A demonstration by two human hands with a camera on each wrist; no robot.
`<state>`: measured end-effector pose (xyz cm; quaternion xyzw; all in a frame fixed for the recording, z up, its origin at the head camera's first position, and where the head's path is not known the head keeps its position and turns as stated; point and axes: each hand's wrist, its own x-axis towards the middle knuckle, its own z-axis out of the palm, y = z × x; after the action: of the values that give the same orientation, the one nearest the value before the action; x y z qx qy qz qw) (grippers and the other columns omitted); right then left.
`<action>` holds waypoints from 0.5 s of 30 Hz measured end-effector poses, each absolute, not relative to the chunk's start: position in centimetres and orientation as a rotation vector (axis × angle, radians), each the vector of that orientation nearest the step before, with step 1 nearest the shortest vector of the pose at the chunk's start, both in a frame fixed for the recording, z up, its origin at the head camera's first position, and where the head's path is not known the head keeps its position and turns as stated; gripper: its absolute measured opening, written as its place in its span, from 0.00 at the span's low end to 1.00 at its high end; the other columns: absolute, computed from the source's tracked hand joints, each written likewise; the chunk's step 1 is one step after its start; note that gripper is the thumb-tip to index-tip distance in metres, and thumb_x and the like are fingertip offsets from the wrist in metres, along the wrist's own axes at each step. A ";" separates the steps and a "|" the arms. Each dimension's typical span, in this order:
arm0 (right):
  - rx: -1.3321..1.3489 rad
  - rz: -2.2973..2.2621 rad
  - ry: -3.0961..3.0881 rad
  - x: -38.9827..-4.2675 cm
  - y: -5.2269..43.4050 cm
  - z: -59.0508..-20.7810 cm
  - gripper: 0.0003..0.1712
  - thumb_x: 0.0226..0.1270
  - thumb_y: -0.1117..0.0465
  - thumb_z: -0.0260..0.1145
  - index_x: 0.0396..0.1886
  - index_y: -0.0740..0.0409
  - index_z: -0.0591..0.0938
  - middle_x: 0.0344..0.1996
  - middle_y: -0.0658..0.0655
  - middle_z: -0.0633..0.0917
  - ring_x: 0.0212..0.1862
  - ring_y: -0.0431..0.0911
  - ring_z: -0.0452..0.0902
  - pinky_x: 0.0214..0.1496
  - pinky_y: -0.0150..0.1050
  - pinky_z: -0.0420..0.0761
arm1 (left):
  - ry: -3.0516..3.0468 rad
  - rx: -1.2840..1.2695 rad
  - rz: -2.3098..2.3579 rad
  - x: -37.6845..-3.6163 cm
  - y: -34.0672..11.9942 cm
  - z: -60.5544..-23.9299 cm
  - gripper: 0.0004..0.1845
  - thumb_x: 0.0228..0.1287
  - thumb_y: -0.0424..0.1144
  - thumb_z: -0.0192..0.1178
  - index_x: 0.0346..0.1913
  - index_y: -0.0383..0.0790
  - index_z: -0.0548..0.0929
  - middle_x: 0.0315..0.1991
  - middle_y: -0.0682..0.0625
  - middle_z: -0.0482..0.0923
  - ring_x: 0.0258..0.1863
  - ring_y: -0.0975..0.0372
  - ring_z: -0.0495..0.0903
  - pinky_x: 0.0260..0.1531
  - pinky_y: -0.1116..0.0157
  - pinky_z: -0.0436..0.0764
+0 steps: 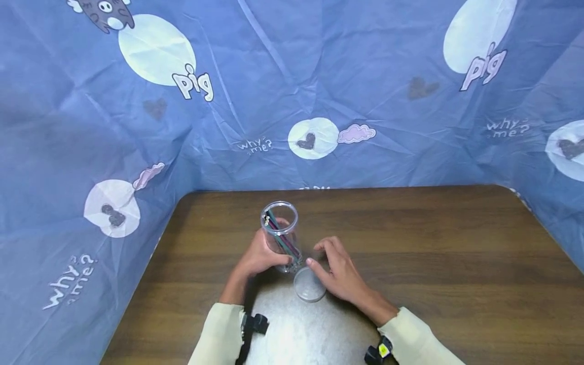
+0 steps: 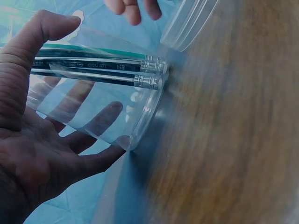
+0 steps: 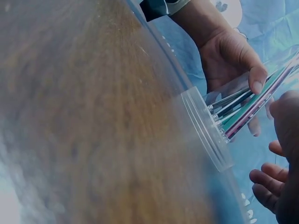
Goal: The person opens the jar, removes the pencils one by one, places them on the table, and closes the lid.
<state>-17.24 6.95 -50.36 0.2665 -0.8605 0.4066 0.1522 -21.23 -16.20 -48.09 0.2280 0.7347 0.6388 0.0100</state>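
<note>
A clear plastic jar point(image 1: 281, 234) stands upright on the wooden table point(image 1: 433, 243), with several pencils point(image 1: 283, 238) leaning inside it. My left hand point(image 1: 262, 256) grips the jar low down, thumb on one side and fingers round the other. In the left wrist view the jar point(image 2: 98, 93) lies across my left hand point(image 2: 51, 135), and the pencils point(image 2: 103, 70) rest eraser end down on its base. A clear round lid point(image 1: 309, 287) lies flat on the table just right of the jar. My right hand point(image 1: 336, 271) hovers over the lid's far edge with fingers loosely curled, holding nothing.
A blue printed cloth point(image 1: 292, 91) walls the table at the back and both sides. A pale patch of glare point(image 1: 301, 329) lies on the wood between my forearms. The right wrist view shows the lid point(image 3: 208, 130) on edge beside the jar point(image 3: 247, 105).
</note>
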 end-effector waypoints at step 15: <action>0.712 1.263 -2.294 -16.7 6.3 -49.0 0.20 0.66 0.61 0.66 0.56 0.62 0.76 0.49 0.57 0.79 0.48 0.51 0.78 0.49 0.47 0.81 | 2.308 0.702 1.989 -21.1 -16.2 -48.0 0.42 0.30 0.21 0.72 0.59 0.31 0.72 0.46 0.37 0.82 0.45 0.51 0.82 0.52 0.60 0.80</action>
<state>-16.73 6.27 -49.04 0.2562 -0.8262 0.4546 0.2124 -21.05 -16.19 -47.99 0.2244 0.7381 0.6362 0.0074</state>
